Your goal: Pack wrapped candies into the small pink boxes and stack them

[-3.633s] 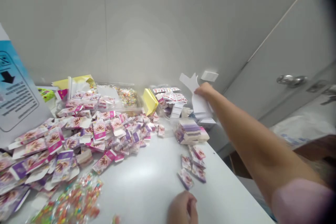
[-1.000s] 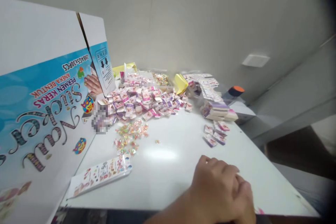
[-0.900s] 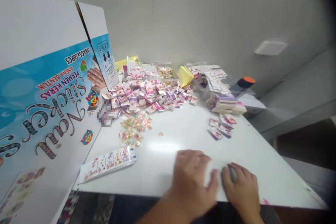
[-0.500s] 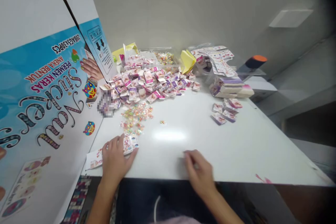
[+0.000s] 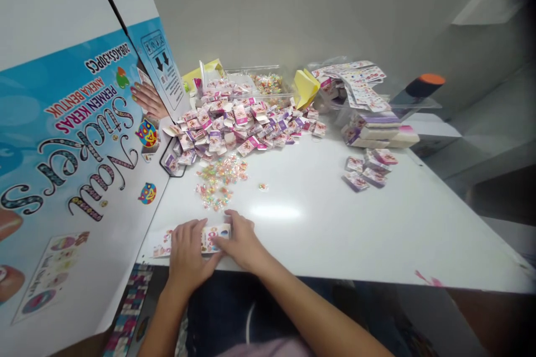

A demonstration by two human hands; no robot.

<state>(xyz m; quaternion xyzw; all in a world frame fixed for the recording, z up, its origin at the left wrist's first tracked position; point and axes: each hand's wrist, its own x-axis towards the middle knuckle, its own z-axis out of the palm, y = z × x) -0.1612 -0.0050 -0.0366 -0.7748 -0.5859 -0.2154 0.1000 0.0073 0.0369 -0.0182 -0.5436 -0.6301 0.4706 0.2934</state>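
Observation:
A printed strip of nail stickers [image 5: 216,234], perhaps a small stack, lies near the table's front edge. My left hand [image 5: 188,251] is over its middle, fingers curled across the strip and thumb at the near edge, so that part is hidden. With thumb and fingers, my right hand [image 5: 243,240] grips the strip's right end. Just beyond my hands is a scatter of small clear packets of colourful candy [image 5: 221,175]. One single candy packet [image 5: 263,186] sits apart to their right.
A heap of small printed boxes [image 5: 251,125] fills the back. Behind it stands a clear tray [image 5: 288,95]. A large printed carton [image 5: 84,150] walls off the left. At right are several small boxes [image 5: 374,163], stacked flat cartons [image 5: 377,134], sticker sheets [image 5: 364,86] and an orange-ended cylinder [image 5: 422,86].
My right hand has moved left from the bare tabletop to the strip's right end and taken hold of it. My left hand stays on the strip. The camera view has shifted slightly.

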